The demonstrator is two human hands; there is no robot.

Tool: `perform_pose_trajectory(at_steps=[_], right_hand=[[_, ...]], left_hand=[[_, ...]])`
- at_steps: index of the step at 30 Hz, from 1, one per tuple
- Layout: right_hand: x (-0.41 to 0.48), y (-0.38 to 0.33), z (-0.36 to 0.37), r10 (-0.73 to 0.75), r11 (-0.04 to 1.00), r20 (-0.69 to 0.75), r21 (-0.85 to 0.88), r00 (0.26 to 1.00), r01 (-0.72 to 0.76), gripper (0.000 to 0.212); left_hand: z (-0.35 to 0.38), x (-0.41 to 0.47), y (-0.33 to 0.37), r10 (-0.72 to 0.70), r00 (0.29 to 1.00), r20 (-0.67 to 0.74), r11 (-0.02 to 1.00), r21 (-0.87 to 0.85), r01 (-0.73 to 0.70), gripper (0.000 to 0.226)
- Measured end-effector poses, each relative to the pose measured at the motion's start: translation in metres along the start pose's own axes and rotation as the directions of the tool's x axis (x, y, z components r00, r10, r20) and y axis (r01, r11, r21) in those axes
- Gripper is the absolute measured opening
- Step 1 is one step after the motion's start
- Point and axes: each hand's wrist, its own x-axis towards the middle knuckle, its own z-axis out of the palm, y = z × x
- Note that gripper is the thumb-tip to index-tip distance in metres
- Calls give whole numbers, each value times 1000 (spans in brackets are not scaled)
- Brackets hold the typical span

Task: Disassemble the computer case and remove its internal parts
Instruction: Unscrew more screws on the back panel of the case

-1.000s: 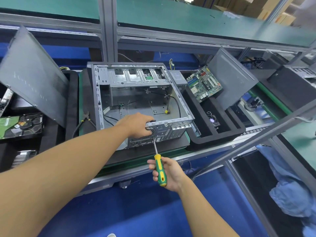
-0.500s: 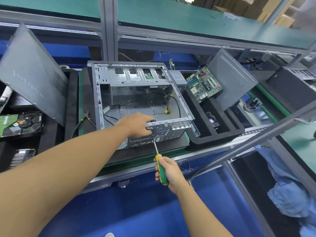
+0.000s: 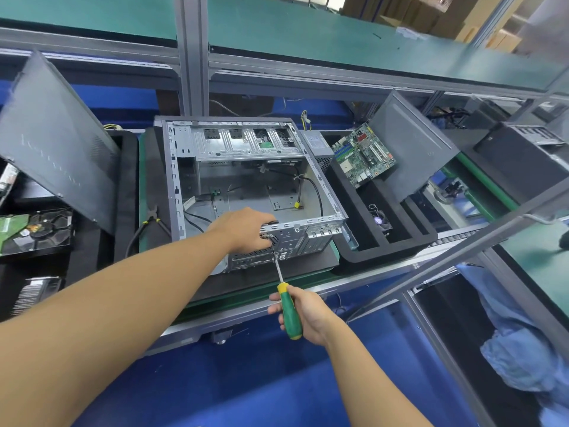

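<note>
- The computer case (image 3: 252, 192) lies on its side on the bench (image 3: 144, 167), open face up, mid-view. Its rear panel faces the person at six o'clock.
- The left hand (image 3: 246, 229) grips the upper rim of that rear panel, with its fingers curled over the edge by the vent grille.
- The right hand (image 3: 308, 315) is wrapped round the green-and-yellow handle of the screwdriver (image 3: 288, 309). The tip meets the rear panel just below the left fingers.
- A rear screw is probably being worked, though the screw itself is too small to make out.
- Slip risk: the tip sits right beside the left fingers. If it jumps off the screw head, it could jab them.
- Stripping risk: the shaft rises at a slant from five o'clock. If it is not square to the screw, it may cam out and chew the head.
- Drop risk: the part behind the grille is hidden by the hand. Once freed, it could fall onto the black cable (image 3: 314, 186) inside.
- A loosened screw could drop off the bench's near edge at six o'clock.
- The motherboard (image 3: 363, 155) already lies in the black tray (image 3: 348, 254) at two o'clock of the case. Pliers (image 3: 151, 217) lie at nine o'clock.
</note>
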Motion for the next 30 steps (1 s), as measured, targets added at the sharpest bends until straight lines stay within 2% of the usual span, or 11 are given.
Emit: perform_pose_trajectory(at_steps=[5,11,17,19,23,30], right_hand=[[-3,-3,-3,-41,998,-3,-48,999,41,40],[2,5,-6,-171,981,-77,-107,982,162,27],[4,9,-4,-188,971,-115,-172,975,167,25],[3,7,-3,-165,976,-120,-164,979,144,26],[1,3,2,-26,999,-74,44,997,30,34],[3,4,3,-21,1000,-73,-6,997,21,40]], left_hand=[[1,0,-1,-7,1000,8,1000,-15,7,49],[3,1,-2,-9,1000,15,1000,-5,9,51],[4,2,-3,-3,1000,4,1000,-10,3,49],[5,2,-3,-4,1000,5,1000,-4,4,49],[5,3,-4,-2,1000,-1,1000,4,2,50],[5,2,-5,2,1000,-6,1000,0,-2,49]])
